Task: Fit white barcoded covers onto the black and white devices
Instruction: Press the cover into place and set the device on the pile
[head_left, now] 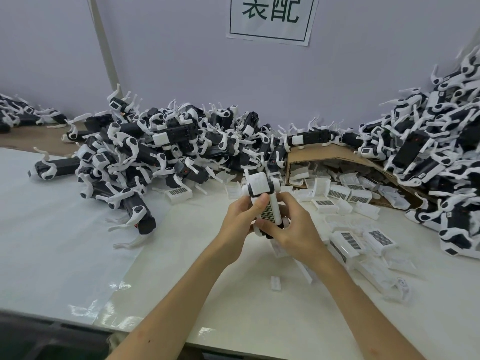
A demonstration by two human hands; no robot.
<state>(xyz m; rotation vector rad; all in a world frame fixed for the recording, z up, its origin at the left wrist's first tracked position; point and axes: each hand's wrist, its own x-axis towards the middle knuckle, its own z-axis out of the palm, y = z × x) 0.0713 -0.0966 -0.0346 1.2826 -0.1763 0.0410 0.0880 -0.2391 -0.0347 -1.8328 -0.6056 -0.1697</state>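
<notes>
- The black and white plastic device with white curved legs (260, 187) is held upright above the white tabletop (233, 307), near the middle of the view, between both hands.
- A white barcoded plastic cover (270, 213) lies against the device's near face, with its dark printed grid facing the camera.
- The left hand (240, 213) grasps the device from the left, fingers curled behind it and the thumb pressed on the top edge of the cover.
- The right hand (294, 226) clasps the lower end of the device, fingers wrapped round it from the right.
- A brown corrugated cardboard box (319, 150) lies on its side behind the hands, its opening towards the camera. It holds loose white covers (298, 172), which spill out onto the tabletop.
- More barcoded covers (349, 241) lie scattered just right of the hands.
- A large heap of black and white devices (155, 152) is piled to the left of the box, and another heap (441, 152) rises on the right, partly resting on the box.
- A clear plastic sheet (52, 229) covers the left part of the table.
- A white paper sign (270, 22) hangs on the pale wall.
</notes>
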